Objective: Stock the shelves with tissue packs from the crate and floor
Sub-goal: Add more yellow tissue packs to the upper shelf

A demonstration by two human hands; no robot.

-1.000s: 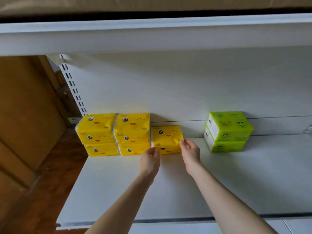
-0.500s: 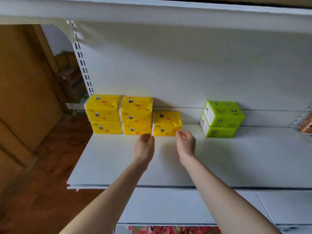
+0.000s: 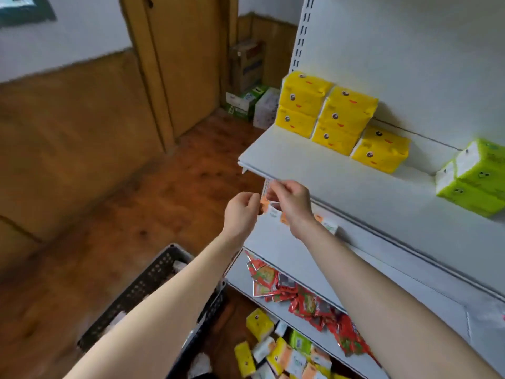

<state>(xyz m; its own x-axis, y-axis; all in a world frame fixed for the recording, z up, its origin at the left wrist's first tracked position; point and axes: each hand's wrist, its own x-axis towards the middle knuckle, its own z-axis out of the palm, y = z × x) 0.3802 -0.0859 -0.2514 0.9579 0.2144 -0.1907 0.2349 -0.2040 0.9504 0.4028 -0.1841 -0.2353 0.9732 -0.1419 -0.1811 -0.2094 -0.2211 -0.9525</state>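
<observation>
tissue packs (image 3: 259, 324) lie loose on the floor (image 3: 136, 214) beside the dark crate (image 3: 153, 280), the left hand (image 3: 240, 214) and right hand (image 3: 293, 205) hover with fingers (image 3: 250, 196) loosely curled around nothing, and yellow packs (image 3: 344, 113) then green packs (image 3: 475, 184) sit stacked on the shelf (image 3: 314, 170).

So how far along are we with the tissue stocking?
Done: five yellow packs and two green packs sit on the shelf. In hand: nothing; left hand and right hand are empty. Left: mixed packs on the floor, plus whatever is in the crate.
</observation>
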